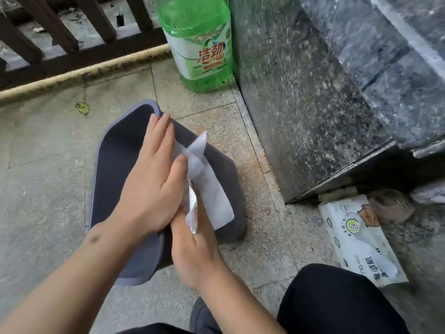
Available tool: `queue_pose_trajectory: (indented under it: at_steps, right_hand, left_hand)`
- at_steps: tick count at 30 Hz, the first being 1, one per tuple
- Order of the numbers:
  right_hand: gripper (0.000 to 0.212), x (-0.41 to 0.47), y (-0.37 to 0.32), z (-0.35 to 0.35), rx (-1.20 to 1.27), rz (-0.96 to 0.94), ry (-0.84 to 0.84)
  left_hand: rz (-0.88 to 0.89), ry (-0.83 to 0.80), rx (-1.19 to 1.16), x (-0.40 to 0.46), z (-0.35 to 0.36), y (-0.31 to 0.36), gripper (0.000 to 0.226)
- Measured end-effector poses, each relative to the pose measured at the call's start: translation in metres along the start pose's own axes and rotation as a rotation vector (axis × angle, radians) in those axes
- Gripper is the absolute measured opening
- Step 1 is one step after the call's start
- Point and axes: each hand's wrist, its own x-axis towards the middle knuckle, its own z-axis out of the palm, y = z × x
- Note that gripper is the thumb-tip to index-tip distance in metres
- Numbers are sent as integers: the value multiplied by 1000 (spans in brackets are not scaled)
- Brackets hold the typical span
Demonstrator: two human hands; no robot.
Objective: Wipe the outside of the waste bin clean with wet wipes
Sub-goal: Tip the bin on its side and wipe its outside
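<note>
**Both hands on wipe over tipped bin**

Black-clad knee (pixel 337 300) at bottom edge, nearest the camera. Right hand (pixel 192 251) just above it, fingers closed on the lower end of a white wet wipe (pixel 212 189). Left hand (pixel 154 179) lies flat, fingers extended together, palm pressing down on the bin's upper side; its thumb pins the wipe's upper folded part. The two hands touch at the wipe. Wipe drapes over the outer wall of the grey waste bin (pixel 113 165), which lies on its side on the tiled floor (pixel 43 169), open mouth facing left. Pack of wet wipes (pixel 361 242) lies flat on the floor to the right, well apart from the bin, next to a dark stone block (pixel 313 92). Green detergent bottle (pixel 199 42) stands upright beyond the bin, against the stone. Dark wooden railing (pixel 60 32) top left.
</note>
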Motion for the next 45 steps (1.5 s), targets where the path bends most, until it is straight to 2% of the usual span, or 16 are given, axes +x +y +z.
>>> queue_pose_trajectory:
  at_steps: [4,9,14,18,21,23,25,26,31,33,38,41,43,45]
  right_hand:
    - [43,30,15,-6,-65,-13,-79]
    - [40,56,24,-6,-94,35,-94]
    - [42,56,59,-31,-86,288,47]
    - [26,45,78,-53,-60,502,202]
    - [42,38,79,-57,-35,723,270]
    - [40,23,72,-54,-58,835,346]
    - [23,2,59,-41,-90,754,365]
    - [21,-7,50,-30,-81,666,353]
    - [40,-10,11,17,-88,154,130]
    - [46,10,2,21,-140,36,32]
    - [42,68,9,11,-199,-55,-119]
    - [43,89,33,8,-268,-10,-166]
    - [49,93,50,-3,-279,95,-79]
    - [44,95,70,-25,-225,231,51]
  left_hand:
    - [-17,28,15,-3,-3,-6,70]
    - [-49,35,8,-6,-8,-12,68]
    - [-63,11,38,-10,-14,-13,67]
    - [-51,-5,3,-8,-14,-11,69]
    - [-47,1,6,-7,-12,-11,72]
    - [-39,2,15,-7,-11,-11,73]
    - [-34,9,19,-7,-11,-13,73]
    - [-36,17,23,-8,-12,-15,72]
    - [-61,36,-45,-13,-17,-22,70]
    - [-52,43,-113,-12,-16,-21,70]
    - [-49,68,-187,-9,-8,-18,69]
    - [-76,82,-90,-13,-13,-27,73]
    - [-114,83,-38,-18,-20,-36,74]
    - [-132,80,-47,-21,-23,-41,71]
